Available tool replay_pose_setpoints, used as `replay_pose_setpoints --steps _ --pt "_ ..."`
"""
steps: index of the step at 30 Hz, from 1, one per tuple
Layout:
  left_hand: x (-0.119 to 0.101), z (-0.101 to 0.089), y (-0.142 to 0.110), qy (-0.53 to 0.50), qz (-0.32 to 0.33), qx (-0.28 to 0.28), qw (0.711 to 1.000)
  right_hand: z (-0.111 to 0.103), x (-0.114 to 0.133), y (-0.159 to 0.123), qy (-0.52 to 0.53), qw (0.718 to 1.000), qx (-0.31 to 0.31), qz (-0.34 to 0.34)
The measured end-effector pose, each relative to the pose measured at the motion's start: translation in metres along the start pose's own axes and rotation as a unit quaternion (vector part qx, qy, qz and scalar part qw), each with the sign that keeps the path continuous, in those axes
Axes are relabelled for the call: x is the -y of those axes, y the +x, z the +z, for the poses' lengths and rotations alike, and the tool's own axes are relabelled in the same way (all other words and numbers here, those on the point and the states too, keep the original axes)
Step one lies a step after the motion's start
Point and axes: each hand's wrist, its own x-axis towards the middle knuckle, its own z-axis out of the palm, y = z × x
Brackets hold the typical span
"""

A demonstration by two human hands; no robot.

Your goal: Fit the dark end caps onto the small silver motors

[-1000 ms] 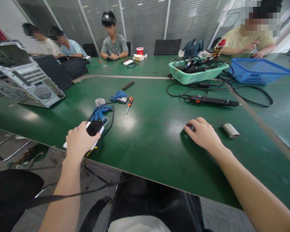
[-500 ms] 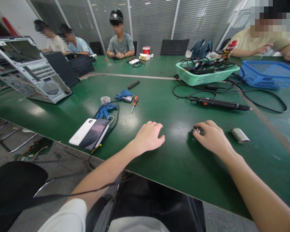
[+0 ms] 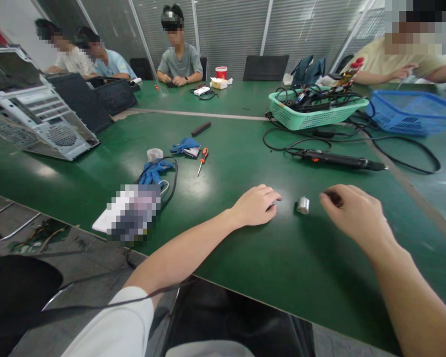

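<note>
A small silver metal cylinder [image 3: 303, 205], which looks like a little motor, stands on the green table [image 3: 223, 258] between my hands. To its left is my left hand [image 3: 256, 206], low over the tabletop, fingers loosely bent and the thumb apart from them; I see nothing held. On the cylinder's right, apart from it, my right hand [image 3: 357, 213] is over the table with curved fingers and a dark gap beside the thumb. Its fingertips are partly blurred and its underside is hidden. The silver sleeve-like piece seen earlier at the right is out of sight, behind or under this hand.
Ahead lie a black electric screwdriver [image 3: 342, 161], an orange-handled screwdriver [image 3: 203, 157] and blue gloves [image 3: 154, 171]. A phone [image 3: 109, 213] is at left near a metal computer case [image 3: 55, 124]. Green [image 3: 319, 118] and blue baskets [image 3: 405, 119] stand at back right. Several people sit around.
My right hand has let go of the small silver cylinder and moved right, now covering where the sleeve-like piece lay. My left hand has moved right, towards the cylinder.
</note>
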Motion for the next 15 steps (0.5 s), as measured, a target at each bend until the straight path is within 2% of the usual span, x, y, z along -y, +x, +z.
replay_pose_setpoints --steps 4,8,11,13,15 --pt "0.001 -0.001 -0.001 0.018 -0.001 0.012 1.000 -0.018 -0.031 0.004 -0.084 0.992 -0.036 0.083" --pt "-0.002 -0.001 0.004 0.037 -0.002 0.020 0.999 -0.024 -0.045 0.007 -0.102 0.984 0.012 0.145" --pt "-0.003 -0.002 0.007 0.042 0.004 0.027 0.999 -0.018 -0.032 0.009 -0.045 0.988 0.059 0.135" --pt "-0.004 -0.003 0.008 0.044 0.008 0.026 0.999 -0.009 -0.014 0.008 -0.004 0.990 0.093 0.104" --pt "-0.004 -0.004 0.008 0.045 0.007 0.029 0.999 0.001 0.005 0.006 0.023 0.991 0.098 0.091"
